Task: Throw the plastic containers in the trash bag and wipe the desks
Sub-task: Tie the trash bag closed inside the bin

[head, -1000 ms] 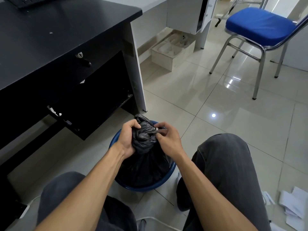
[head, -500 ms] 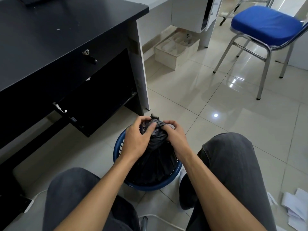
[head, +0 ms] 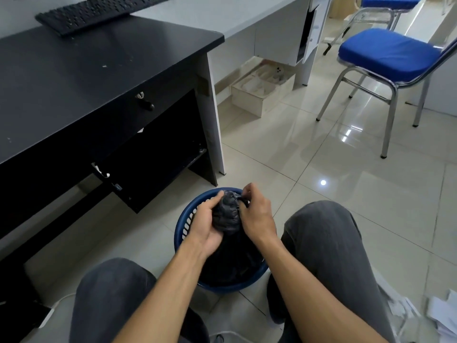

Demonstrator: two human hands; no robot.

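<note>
hidden: no clue what's inside the black trash bag [head: 227, 214], lower half is just dark mush | bag: sits in blue wastebasket [head: 183, 225] on the floor by the black desk [head: 74, 78], bunched neck up, long axis upright | left hand [head: 206, 227] curled round the neck | right hand [head: 257, 216] pinching the top twist, fingertips tucked away

The floor [head: 309, 149] is of pale glossy tiles, and a small bright spot of light [head: 323, 182] reflects on it. At the left stands a black desk [head: 74, 78] with a drawer lock [head: 140, 96]; behind it runs a long grey desk [head: 210, 13]. A beige box [head: 257, 97] lies on the floor under the grey desk. At the right stands a chair [head: 385, 53] with a blue seat and metal legs.
</note>
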